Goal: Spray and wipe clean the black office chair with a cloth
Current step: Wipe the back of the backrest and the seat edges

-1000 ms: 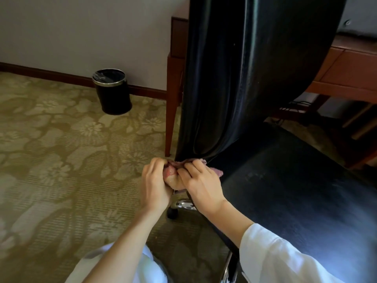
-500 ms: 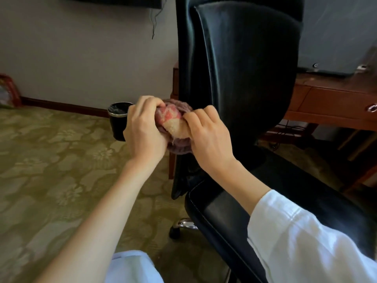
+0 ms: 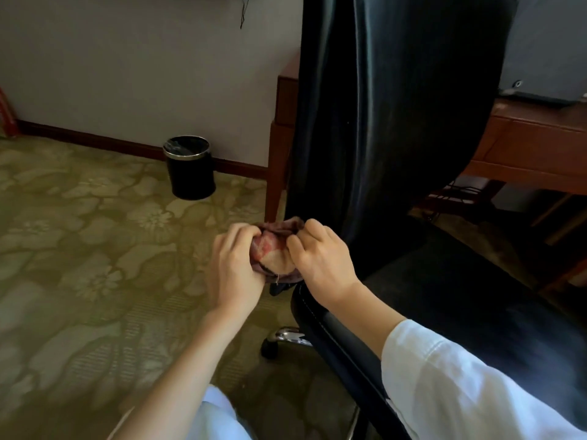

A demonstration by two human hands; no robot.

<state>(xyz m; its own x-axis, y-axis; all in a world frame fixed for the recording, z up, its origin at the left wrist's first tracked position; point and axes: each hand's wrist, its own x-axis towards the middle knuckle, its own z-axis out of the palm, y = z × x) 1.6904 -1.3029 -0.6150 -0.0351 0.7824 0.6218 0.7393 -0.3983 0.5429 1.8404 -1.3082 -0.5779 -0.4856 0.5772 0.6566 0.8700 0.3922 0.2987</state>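
Left hand (image 3: 233,268) and right hand (image 3: 320,258) grip the cloth (image 3: 275,260) beside the chair (image 3: 381,122).

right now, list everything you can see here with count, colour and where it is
office chair: one, black, right of centre, backrest upright above the seat
cloth: one, reddish and cream, bunched at the backrest's lower left edge
chair base: one leg in view, chrome with a black caster, below the seat's left edge
waste bin: one, black with a silver rim, on the carpet by the wall
desk: one, brown wood, behind the chair
carpet: one, olive floral, floor at left
sleeve: one, white, on the right forearm
left hand: one, grips the cloth from the left
right hand: one, grips the cloth from the right
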